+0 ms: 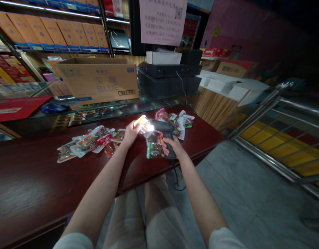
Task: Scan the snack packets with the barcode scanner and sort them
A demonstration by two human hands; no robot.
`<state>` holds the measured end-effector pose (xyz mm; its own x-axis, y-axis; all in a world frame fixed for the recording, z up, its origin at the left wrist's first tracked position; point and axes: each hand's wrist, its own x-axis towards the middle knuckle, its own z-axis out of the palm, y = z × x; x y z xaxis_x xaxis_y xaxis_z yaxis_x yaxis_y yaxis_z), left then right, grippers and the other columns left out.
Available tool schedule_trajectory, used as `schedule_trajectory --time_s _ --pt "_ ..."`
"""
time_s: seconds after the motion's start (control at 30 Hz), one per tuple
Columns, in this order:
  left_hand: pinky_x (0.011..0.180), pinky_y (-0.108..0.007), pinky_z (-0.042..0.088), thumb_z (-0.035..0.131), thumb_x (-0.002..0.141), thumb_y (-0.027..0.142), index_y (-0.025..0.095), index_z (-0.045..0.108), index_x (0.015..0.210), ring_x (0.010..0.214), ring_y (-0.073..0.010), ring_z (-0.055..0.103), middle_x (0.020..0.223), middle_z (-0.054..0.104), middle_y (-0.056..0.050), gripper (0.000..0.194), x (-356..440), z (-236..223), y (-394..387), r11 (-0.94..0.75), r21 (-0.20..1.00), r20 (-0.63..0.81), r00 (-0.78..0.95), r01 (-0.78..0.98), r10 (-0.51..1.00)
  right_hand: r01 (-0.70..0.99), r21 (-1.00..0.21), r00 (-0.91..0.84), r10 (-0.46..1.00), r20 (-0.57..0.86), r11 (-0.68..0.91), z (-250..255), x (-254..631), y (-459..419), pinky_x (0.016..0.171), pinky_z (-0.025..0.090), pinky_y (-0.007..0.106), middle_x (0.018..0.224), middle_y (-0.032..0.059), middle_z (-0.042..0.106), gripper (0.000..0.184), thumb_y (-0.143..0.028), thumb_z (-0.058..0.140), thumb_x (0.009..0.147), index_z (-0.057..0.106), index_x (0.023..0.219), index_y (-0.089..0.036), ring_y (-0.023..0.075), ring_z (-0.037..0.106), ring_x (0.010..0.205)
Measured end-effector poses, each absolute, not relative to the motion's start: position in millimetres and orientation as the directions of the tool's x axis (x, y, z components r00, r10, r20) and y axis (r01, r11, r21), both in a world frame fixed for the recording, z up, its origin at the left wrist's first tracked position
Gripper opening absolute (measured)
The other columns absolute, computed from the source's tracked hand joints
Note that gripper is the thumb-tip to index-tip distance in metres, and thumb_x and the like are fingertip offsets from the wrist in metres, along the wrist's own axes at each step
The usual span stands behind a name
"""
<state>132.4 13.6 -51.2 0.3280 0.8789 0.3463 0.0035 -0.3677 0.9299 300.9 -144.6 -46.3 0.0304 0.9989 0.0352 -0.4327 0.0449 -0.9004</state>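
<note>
My right hand point(173, 146) is wrapped round the handle of a black barcode scanner point(163, 127). The scanner's bright light falls on a small snack packet point(143, 125), which my left hand point(132, 133) grips by its edge. Glare hides most of that packet's print. Below the scanner lies a clear snack packet with a green edge point(154, 147). Left of my left hand, a spread of sealed snack packets point(90, 141) rests on the dark red table. Another heap of packets point(176, 121) lies behind the scanner.
Across the dark red table point(32, 173), a glass counter holds a cardboard box point(102, 79), a computer mouse point(54, 109) and a black cash drawer point(167, 84). A metal railing point(273, 152) stands at the right. The scanner's cable point(177, 176) hangs over the table's front edge.
</note>
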Motion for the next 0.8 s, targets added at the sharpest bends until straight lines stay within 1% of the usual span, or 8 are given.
schedule_trajectory --time_s 0.17,0.27,0.37,0.5,0.57,0.67,0.73,0.8 --pt "0.066 -0.03 0.052 0.06 0.081 0.044 0.015 0.065 0.093 0.07 -0.0172 0.061 0.082 0.068 -0.005 0.032 134 -56 16 -0.393 0.919 0.377 0.363 -0.03 0.852 -0.448 -0.892 0.036 0.998 0.046 0.057 -49 301 -146 0.03 0.035 0.019 0.053 -0.0092 0.05 0.03 -0.035 0.07 0.076 0.049 0.09 -0.02 0.0058 0.04 0.031" --pt "0.072 -0.033 0.051 0.054 0.084 0.045 0.016 0.066 0.095 0.073 -0.0202 0.064 0.082 0.07 -0.006 0.033 129 -44 13 -0.454 0.881 0.395 0.327 0.13 0.859 -0.446 -0.892 0.04 0.998 0.055 0.068 -49 301 -146 0.03 0.035 0.019 0.054 -0.009 0.051 0.03 -0.035 0.069 0.076 0.049 0.093 -0.02 0.006 0.04 0.031" --pt "0.079 -0.037 0.049 0.049 0.088 0.042 0.019 0.066 0.106 0.084 -0.0262 0.067 0.089 0.072 -0.009 0.034 111 -21 8 -0.492 0.695 0.409 0.275 0.525 0.87 -0.44 -0.894 0.048 0.997 0.066 0.08 -49 301 -145 0.03 0.035 0.019 0.054 -0.0094 0.052 0.033 -0.037 0.07 0.076 0.048 0.094 -0.02 0.0061 0.041 0.031" --pt "0.081 -0.048 0.046 0.043 0.089 0.036 0.016 0.065 0.113 0.094 -0.0377 0.065 0.094 0.071 -0.02 0.039 78 1 4 -0.264 0.329 0.28 0.173 0.907 0.944 -0.448 -0.888 0.093 0.993 0.068 0.103 -51 301 -146 0.03 0.035 0.02 0.054 -0.0089 0.052 0.031 -0.037 0.07 0.074 0.048 0.087 -0.02 0.0062 0.041 0.032" --pt "0.085 -0.053 0.043 0.043 0.088 0.032 0.011 0.066 0.111 0.104 -0.0419 0.06 0.101 0.069 -0.025 0.039 67 4 2 -0.202 0.205 0.311 0.132 0.958 0.941 -0.469 -0.873 0.136 0.988 0.076 0.132 -52 302 -147 0.03 0.035 0.02 0.053 -0.0085 0.052 0.03 -0.037 0.07 0.073 0.047 0.082 -0.021 0.0063 0.041 0.032" --pt "0.092 -0.057 0.039 0.043 0.088 0.032 0.01 0.059 0.124 0.118 -0.0442 0.049 0.126 0.058 -0.028 0.045 66 5 -4 -0.202 0.164 0.484 0.1 0.966 0.869 -0.508 -0.841 0.211 0.974 0.087 0.185 -53 305 -148 0.03 0.033 0.019 0.051 -0.0102 0.05 0.031 -0.038 0.07 0.072 0.048 0.088 -0.021 0.0061 0.04 0.031" --pt "0.094 -0.055 0.039 0.041 0.09 0.035 0.015 0.056 0.13 0.122 -0.0413 0.047 0.135 0.052 -0.024 0.047 75 4 -9 -0.345 0.143 0.483 0.239 0.928 0.842 -0.52 -0.829 0.247 0.966 0.082 0.204 -54 306 -147 0.03 0.032 0.019 0.05 -0.0115 0.049 0.033 -0.038 0.07 0.072 0.049 0.092 -0.022 0.006 0.039 0.031" --pt "0.096 -0.054 0.038 0.04 0.091 0.035 0.02 0.059 0.126 0.122 -0.0392 0.047 0.134 0.054 -0.02 0.043 84 -1 -12 -0.495 0.096 0.363 0.433 0.863 0.825 -0.521 -0.829 0.258 0.963 0.074 0.203 -54 307 -145 0.03 0.032 0.019 0.05 -0.0116 0.048 0.035 -0.039 0.07 0.07 0.05 0.091 -0.021 0.0059 0.038 0.031"
